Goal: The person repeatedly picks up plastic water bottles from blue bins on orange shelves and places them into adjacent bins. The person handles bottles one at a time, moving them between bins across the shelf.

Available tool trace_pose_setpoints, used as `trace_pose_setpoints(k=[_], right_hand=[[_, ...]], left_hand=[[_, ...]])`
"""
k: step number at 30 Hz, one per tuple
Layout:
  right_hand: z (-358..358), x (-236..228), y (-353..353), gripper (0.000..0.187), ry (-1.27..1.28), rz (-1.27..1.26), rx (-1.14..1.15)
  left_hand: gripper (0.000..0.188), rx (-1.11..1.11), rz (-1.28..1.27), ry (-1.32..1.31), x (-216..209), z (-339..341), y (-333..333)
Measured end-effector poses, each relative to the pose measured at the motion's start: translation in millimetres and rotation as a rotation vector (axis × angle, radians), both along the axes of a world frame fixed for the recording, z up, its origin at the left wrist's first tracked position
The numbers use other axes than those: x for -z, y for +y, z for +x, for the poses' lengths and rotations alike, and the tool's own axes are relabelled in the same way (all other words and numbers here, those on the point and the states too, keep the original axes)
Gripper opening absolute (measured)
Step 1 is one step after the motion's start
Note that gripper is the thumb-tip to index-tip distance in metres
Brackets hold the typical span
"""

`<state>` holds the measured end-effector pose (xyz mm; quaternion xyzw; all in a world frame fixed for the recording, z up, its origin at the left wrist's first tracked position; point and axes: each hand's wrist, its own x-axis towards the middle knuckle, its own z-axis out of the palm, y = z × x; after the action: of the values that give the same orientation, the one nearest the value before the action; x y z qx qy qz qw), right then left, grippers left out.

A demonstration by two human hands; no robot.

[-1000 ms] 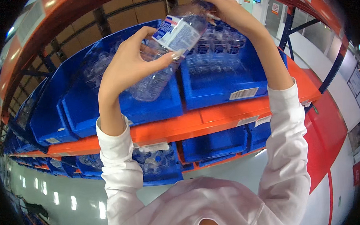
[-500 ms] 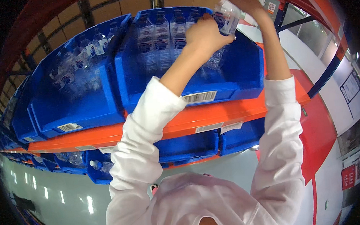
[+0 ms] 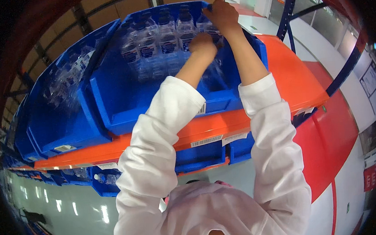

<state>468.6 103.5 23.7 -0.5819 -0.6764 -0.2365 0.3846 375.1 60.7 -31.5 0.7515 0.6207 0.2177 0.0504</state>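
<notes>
Both of my hands are in the right end of a large blue bin [image 3: 141, 113], at a clear plastic water bottle [image 3: 210, 28] with a blue-and-white label. My right hand [image 3: 224, 17] is closed over its top, hiding the cap. Lower down, my left hand [image 3: 203, 44] is curled against the bottle's side, and its fingertips are partly hidden. Left of that bottle, several similar bottles [image 3: 167, 41] stand upright in rows at the back of the same bin.
Another blue bin [image 3: 65, 128], left of this one, holds tumbled clear bottles [image 3: 69, 75]. Both bins sit on an orange shelf [image 3: 292, 73]. Below are more blue bins [image 3: 198, 157]. A dark blue rack post [image 3: 285, 16] rises at the right.
My hands have brought the bottle down and left, from above the bin's right end to beside the standing bottles. The view has shifted a little, too.
</notes>
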Motion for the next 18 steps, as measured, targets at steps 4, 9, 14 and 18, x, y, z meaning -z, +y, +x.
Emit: trace_pose_setpoints(k=[4, 9, 14, 18], right_hand=[[-2.4, 17.4, 19.5, 0.054, 0.032, 0.093, 0.117], [-3.6, 26.2, 29.7, 0.054, -0.040, -0.005, 0.072], [-8.6, 28.0, 19.2, 0.051, 0.213, -0.120, 0.045], [-11.6, 31.6, 22.5, 0.046, 0.288, -0.129, 0.057]], left_hand=[[0.051, 0.052, -0.003, 0.077, 16.2, -5.1, 7.1], [0.046, 0.048, 0.040, 0.097, 23.8, -9.6, 17.4], [0.040, 0.022, -0.103, -0.032, 29.0, -18.1, 31.8], [0.037, 0.034, -0.233, -0.138, 27.4, -16.2, 35.9]])
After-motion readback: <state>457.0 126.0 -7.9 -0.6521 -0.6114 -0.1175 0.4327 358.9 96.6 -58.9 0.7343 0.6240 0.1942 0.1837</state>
